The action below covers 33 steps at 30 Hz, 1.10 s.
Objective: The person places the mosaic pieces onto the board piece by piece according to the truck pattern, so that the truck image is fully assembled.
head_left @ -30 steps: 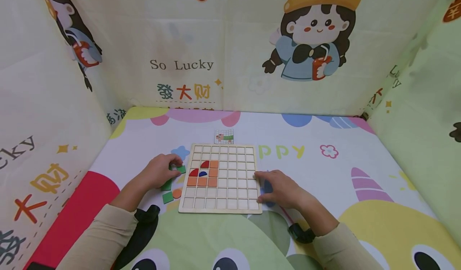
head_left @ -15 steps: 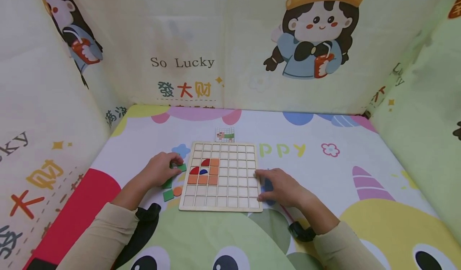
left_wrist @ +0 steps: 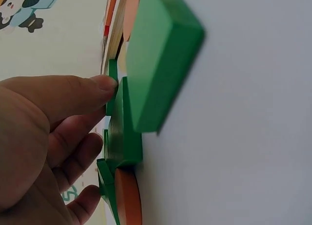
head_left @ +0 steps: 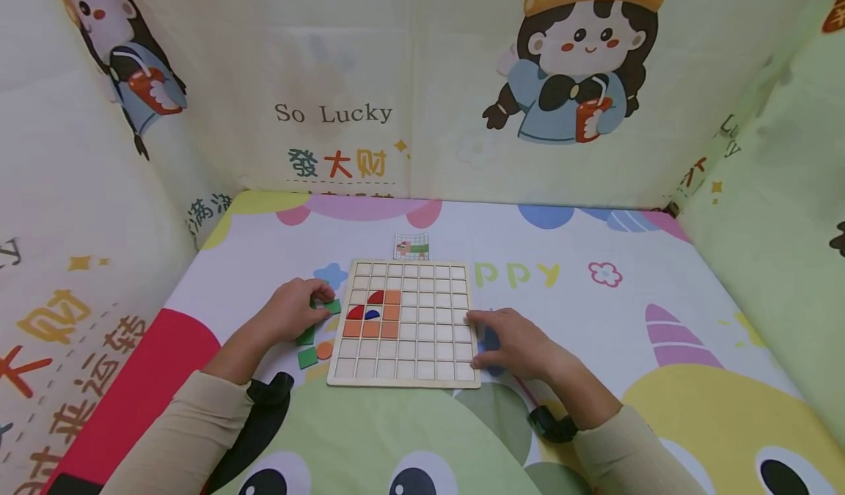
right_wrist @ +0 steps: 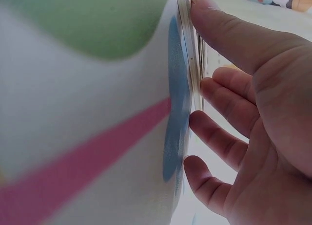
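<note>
A wooden grid board (head_left: 425, 350) lies on the table between the two hands. Red, orange and blue pieces fill some of its left cells, such as an orange square (head_left: 391, 298) and a blue half-circle (head_left: 372, 314). At its left edge my left hand (head_left: 297, 310) pinches a green block (left_wrist: 111, 88) by thumb and fingers, the far fingertip hidden. Other green blocks (left_wrist: 163, 59) and an orange round piece (left_wrist: 127, 196) lie beside that hand. My right hand (head_left: 518, 345) touches the board's right edge with thumb and fingertips, its fingers spread (right_wrist: 219, 137).
Just behind the board lies a small pattern card (head_left: 412, 246) with a coloured picture on a grid. A green block (head_left: 308, 358) lies at the board's lower left. Printed cloth walls (head_left: 449, 172) stand behind and at both sides of the table.
The head view has shifted slightly. Both hands, the board and its pieces keep their places.
</note>
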Tool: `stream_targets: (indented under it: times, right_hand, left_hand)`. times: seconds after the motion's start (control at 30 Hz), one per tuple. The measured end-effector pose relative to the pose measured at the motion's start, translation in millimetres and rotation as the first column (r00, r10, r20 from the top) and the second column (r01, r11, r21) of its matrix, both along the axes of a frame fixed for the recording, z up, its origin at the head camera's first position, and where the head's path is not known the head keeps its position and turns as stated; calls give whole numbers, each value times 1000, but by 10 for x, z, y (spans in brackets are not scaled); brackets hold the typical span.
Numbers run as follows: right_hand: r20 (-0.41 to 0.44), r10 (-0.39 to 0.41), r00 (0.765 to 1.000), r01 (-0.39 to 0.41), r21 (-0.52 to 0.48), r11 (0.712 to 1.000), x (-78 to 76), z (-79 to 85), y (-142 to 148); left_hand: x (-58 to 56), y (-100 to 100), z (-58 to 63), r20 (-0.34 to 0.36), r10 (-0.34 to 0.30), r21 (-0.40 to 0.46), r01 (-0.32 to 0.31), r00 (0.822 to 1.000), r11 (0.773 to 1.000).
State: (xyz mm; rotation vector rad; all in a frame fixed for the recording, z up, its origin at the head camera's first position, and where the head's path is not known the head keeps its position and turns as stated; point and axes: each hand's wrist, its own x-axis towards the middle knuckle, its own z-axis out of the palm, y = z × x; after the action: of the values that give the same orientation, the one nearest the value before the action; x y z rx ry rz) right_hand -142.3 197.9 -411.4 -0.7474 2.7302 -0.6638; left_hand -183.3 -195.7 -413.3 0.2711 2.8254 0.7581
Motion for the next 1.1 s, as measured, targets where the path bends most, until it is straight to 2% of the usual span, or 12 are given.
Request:
stream_targets:
  times: [0.3, 0.47, 0.57, 0.8, 1.1]
  right_hand:
    - [-5, 2, 1000, -2, -2, 1000, -2, 21, 10]
    - [-6, 7, 1000, -7, -8, 1000, 6, 32, 8]
    - [-11, 9, 1000, -9, -8, 1000, 9, 40, 7]
    - [-6, 11, 1000, -11, -10, 1000, 15, 29, 5]
    - [-8, 6, 1000, -6, -6, 1000, 25, 18, 2]
  left_hand:
    - [5, 13, 43, -12, -15, -4, 15, 1000, 1000]
    - [6, 35, 111, 36, 29, 26, -30, 999, 999]
    - [8, 63, 164, 36, 37, 47, -39, 999, 998]
    - [29, 218, 261, -54, -68, 71, 72, 996, 995]
    - [48, 448, 262, -83, -134, 125, 143, 988, 982]
